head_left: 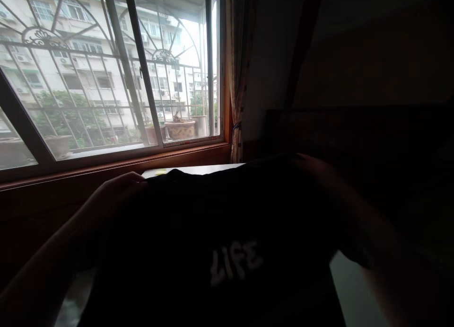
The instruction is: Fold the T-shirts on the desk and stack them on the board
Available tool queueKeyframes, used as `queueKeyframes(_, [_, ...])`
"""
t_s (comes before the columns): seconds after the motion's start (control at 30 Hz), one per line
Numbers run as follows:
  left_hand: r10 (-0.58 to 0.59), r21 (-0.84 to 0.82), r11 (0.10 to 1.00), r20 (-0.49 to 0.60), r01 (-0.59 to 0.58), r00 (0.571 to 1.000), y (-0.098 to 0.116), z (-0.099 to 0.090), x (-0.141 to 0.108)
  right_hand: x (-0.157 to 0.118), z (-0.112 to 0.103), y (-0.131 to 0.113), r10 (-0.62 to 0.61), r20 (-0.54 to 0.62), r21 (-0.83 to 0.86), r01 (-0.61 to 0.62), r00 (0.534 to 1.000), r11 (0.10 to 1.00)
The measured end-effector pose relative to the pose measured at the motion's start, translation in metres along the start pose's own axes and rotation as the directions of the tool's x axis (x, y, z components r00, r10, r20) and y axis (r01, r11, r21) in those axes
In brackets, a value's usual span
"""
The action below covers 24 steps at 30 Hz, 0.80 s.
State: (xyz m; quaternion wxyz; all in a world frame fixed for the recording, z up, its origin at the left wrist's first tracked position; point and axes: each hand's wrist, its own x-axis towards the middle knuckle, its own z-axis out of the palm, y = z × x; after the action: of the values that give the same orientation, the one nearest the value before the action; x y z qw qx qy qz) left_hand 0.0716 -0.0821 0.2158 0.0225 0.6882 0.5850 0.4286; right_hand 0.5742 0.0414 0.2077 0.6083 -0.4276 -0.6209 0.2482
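A black T-shirt [220,213] with the word "LIFE" in pale letters is spread wide before me, raised between both hands. At its upper left corner, my left hand [127,181] has its fingers closed on the cloth. My right hand [308,162] grips the upper right side of the shirt; the fingers there are dark and partly lost in shadow. The top edge of the cloth sags a little between the hands. Below and behind it, a white surface [358,289] shows at the lower right.
A large sliding window [170,81] with a metal grille stands ahead on the left. Potted plants [180,128] sit outside it. A tied curtain [237,81] hangs beside the frame. Beyond the shirt, a yellow item [161,172] lies on the white surface. The right side is very dark.
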Motion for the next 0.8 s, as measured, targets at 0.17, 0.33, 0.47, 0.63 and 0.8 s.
queueKeyframes(0.17, [0.091,0.324,0.942,-0.005,-0.085,0.996,-0.017,0.024,0.040,0.038,0.018,0.015,0.100,0.115,-0.131,-0.085,0.988,0.988])
queueKeyframes(0.33, [0.166,0.390,0.908,0.004,-0.155,0.986,-0.042,0.083,0.026,0.015,0.051,0.052,-0.036,0.083,-0.452,0.070,0.996,0.889])
queueKeyframes(0.47, [0.225,0.332,0.899,0.210,-0.286,0.951,-0.043,0.125,-0.021,-0.041,0.074,0.067,-0.023,0.336,-0.515,0.204,0.942,0.832])
queueKeyframes(0.63, [0.200,0.300,0.897,0.377,-0.323,0.905,-0.035,0.167,-0.084,-0.119,0.103,0.082,0.063,0.706,-0.529,0.467,0.705,0.708])
queueKeyframes(0.8, [0.091,0.380,0.882,0.442,-0.278,0.892,-0.034,0.187,-0.111,-0.154,0.107,0.101,0.204,0.720,-0.603,0.452,0.663,0.657])
